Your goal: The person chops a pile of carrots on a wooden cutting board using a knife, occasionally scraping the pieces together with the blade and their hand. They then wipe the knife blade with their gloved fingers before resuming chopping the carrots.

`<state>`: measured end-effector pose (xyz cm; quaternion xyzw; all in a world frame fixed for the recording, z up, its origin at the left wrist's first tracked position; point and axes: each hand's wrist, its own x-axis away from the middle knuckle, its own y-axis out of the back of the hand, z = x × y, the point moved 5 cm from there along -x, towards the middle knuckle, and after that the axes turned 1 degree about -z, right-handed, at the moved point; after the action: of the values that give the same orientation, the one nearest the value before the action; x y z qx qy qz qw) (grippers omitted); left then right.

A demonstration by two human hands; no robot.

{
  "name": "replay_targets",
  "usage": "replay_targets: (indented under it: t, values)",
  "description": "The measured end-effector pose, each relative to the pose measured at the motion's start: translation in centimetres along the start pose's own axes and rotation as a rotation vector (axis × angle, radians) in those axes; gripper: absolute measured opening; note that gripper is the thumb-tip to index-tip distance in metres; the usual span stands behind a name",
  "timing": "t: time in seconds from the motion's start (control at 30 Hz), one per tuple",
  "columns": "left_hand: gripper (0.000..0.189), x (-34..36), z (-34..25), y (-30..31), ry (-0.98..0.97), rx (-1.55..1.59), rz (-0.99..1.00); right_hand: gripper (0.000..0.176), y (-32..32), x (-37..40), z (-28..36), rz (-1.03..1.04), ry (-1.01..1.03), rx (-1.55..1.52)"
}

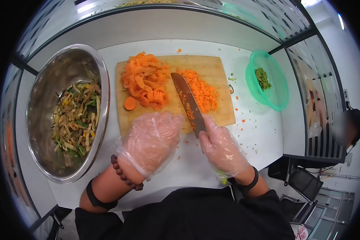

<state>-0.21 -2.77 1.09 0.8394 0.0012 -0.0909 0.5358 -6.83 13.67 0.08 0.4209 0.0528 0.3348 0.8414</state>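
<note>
**Knife sits slantwise between the carrot strips and the diced carrot**

So the big thing here is the angle. The knife [186, 98] lies at a slant over the cutting board [226, 110], handle near the person and toward the right, tip pointing away and to the left. The carrot strips [146, 78] are heaped left of the blade, straight out past the left hand [152, 130], which is the nearer one. The diced carrot [202, 94] is right along the blade's other side, out ahead of the right hand [220, 144], and a few bits cling to the steel.

Hands, both in clear plastic gloves: the right is closed on the knife's handle end, thumb and fingers wrapped in tight. The left is loosely curled, knuckles up, over the board's near edge. Its fingertips are tucked out of sight, so I can't tell if it's pinching anything. A round carrot slice [130, 103] lies just beyond it, beside the strips.
</note>
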Motion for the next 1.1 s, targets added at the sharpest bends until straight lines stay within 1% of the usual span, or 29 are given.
replay_targets:
  t: [0.07,0.17,0.23,0.3,0.37,0.47,0.57,0.67,0.77,0.87,0.97,1.07,1.1]
  values:
    - [0.026,-0.1,0.1,0.1,0.004,0.012,0.006,0.048,-0.1,-0.1,-0.9,-0.063,-0.007,0.053]
    - [0.026,0.0,0.2,-0.2,0.032,-0.038,0.051,0.048,0.8,0.0,-1.6,-0.041,-0.019,-0.032]
    - [0.026,0.1,0.2,-0.3,0.020,-0.016,0.038,0.048,1.6,0.3,-1.4,-0.054,-0.043,-0.021]
    - [0.026,0.2,0.2,-0.3,0.011,-0.009,0.033,0.047,2.4,0.4,-0.8,-0.077,-0.027,0.034]
    - [0.026,0.2,0.2,-0.3,0.010,-0.016,0.034,0.047,3.1,0.1,-0.2,-0.108,0.030,0.132]
    - [0.025,0.2,0.1,-0.7,0.016,-0.021,0.047,0.052,3.2,-0.3,-0.3,-0.075,0.004,0.219]
    - [0.024,0.1,0.1,-1.1,0.020,-0.009,0.084,0.065,3.4,-1.1,0.4,-0.043,0.030,0.239]
    - [0.024,0.0,0.1,-1.2,0.026,-0.010,0.108,0.071,2.4,-1.9,0.1,-0.039,0.151,0.295]
    - [0.022,0.0,0.1,-1.4,0.034,0.014,0.095,0.091,1.5,-2.6,0.4,0.023,0.101,0.403]
    - [0.020,-0.2,0.3,-1.8,0.033,0.024,0.117,0.090,0.0,-3.2,-0.6,0.062,0.054,0.432]
    - [0.019,-0.3,0.3,-1.7,0.065,0.008,0.130,0.090,1.0,-3.3,-0.8,0.026,0.071,0.407]
    - [0.020,0.0,0.4,-1.6,0.017,0.055,0.058,0.073,2.3,-3.1,-0.3,0.069,-0.105,0.320]
    - [0.020,0.0,0.4,-1.8,0.025,0.044,0.064,0.077,2.1,-3.2,-0.2,0.052,-0.044,0.349]
